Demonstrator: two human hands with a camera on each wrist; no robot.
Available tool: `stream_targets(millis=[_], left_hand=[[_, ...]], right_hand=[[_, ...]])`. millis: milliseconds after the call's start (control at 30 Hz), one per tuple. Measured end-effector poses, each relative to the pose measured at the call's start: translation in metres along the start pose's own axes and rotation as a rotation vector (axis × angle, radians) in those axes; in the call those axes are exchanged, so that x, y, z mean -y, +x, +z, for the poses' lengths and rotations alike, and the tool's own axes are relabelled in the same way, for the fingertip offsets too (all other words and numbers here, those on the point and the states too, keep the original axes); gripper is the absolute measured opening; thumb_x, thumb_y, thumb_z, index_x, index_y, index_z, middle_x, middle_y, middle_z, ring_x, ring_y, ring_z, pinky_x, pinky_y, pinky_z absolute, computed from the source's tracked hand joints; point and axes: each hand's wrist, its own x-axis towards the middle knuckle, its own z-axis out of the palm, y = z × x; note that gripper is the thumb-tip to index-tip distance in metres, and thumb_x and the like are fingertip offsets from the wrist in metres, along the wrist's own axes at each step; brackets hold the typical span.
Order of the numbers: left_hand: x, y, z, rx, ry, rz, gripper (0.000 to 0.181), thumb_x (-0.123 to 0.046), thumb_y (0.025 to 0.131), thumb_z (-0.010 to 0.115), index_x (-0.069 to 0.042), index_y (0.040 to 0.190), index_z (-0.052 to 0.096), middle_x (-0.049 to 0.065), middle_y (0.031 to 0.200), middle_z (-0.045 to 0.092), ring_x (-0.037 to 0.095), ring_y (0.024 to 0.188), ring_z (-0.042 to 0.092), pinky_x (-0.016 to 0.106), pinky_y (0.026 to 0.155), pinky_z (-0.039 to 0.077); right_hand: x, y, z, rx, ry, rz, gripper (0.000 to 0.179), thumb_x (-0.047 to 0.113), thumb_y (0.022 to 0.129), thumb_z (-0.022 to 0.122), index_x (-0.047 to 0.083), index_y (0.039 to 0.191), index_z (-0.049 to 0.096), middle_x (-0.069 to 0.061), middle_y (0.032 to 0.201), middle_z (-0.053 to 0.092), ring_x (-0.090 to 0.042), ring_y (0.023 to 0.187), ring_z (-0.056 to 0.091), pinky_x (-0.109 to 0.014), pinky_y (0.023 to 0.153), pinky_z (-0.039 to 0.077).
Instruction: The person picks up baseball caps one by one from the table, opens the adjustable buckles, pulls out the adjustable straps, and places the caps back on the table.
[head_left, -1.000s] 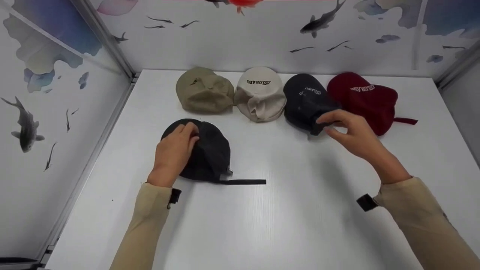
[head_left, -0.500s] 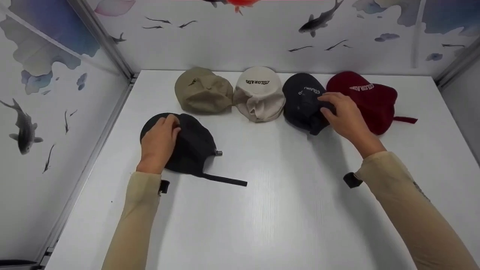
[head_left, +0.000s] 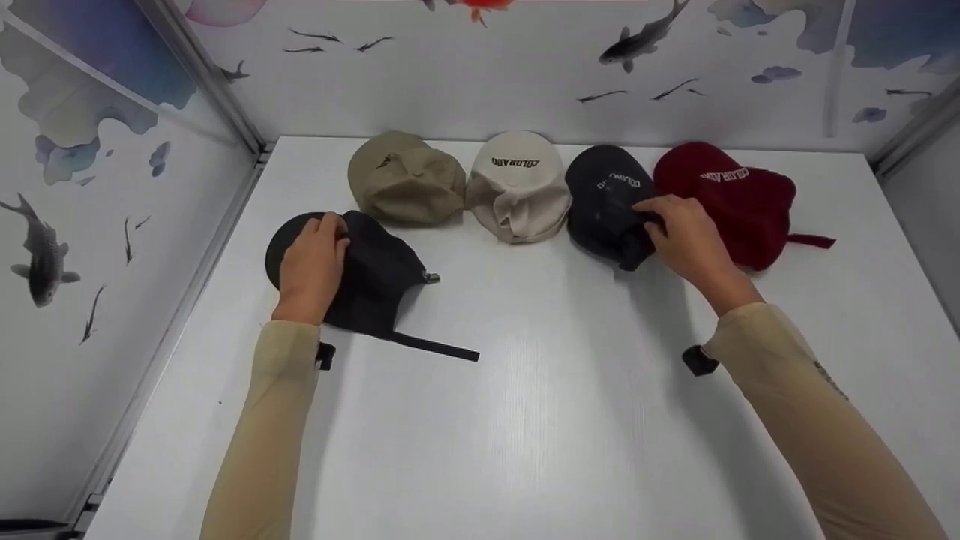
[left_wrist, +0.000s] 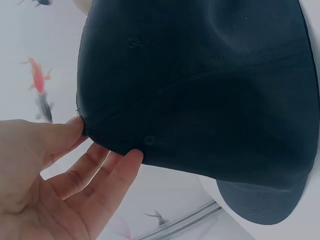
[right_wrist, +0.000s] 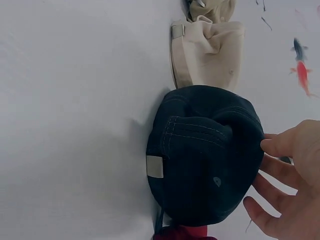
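Observation:
My left hand [head_left: 311, 262] pinches the crown of a black baseball cap [head_left: 375, 277] at the left of the table, thumb against fingers. The cap's brim points left, and its loose back strap [head_left: 435, 346] stretches out to the right. In the left wrist view the dark crown [left_wrist: 200, 100] fills most of the picture, with the fingertips at its edge. At the back right, my right hand [head_left: 690, 236] pinches the crown of a navy cap [head_left: 606, 202] with white lettering. The right wrist view shows this cap's back and metal buckle [right_wrist: 154, 167].
The navy cap is in a row along the table's back edge with a khaki cap [head_left: 409, 184], a cream cap [head_left: 519, 187] and a dark red cap [head_left: 750, 202]. White panels with painted fish [head_left: 637, 41] enclose the white table [head_left: 525, 420] behind and at the sides.
My left hand has carried the black cap left and toward the back, turning it slightly. My right hand has shifted from the navy cap's front end back onto its crown.

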Motion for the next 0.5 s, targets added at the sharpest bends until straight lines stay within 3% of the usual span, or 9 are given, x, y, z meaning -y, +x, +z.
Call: stream_targets(millis=[333, 500], left_hand=[[0.005, 0.019, 0.013, -0.048, -0.023, -0.038, 0.02, -0.018, 0.105, 0.051, -0.004, 0.119, 0.053, 0.022, 0.119, 0.057, 0.042, 0.108, 0.06, 0.054, 0.092, 0.05], [0.005, 0.023, 0.016, -0.031, -0.039, -0.056, 0.02, -0.018, 0.105, 0.051, -0.004, 0.119, 0.052, 0.021, 0.121, 0.056, 0.04, 0.108, 0.06, 0.053, 0.094, 0.05]], right_hand=[[0.002, -0.006, 0.004, -0.048, 0.002, -0.028, 0.029, -0.003, 0.096, 0.055, -0.001, 0.124, 0.065, -0.024, 0.122, 0.059, -0.04, 0.112, 0.047, -0.056, 0.101, 0.042], [0.006, -0.012, 0.002, -0.046, 0.02, -0.048, 0.027, -0.002, 0.095, 0.059, 0.001, 0.121, 0.068, -0.022, 0.118, 0.061, -0.037, 0.109, 0.049, -0.053, 0.098, 0.043]])
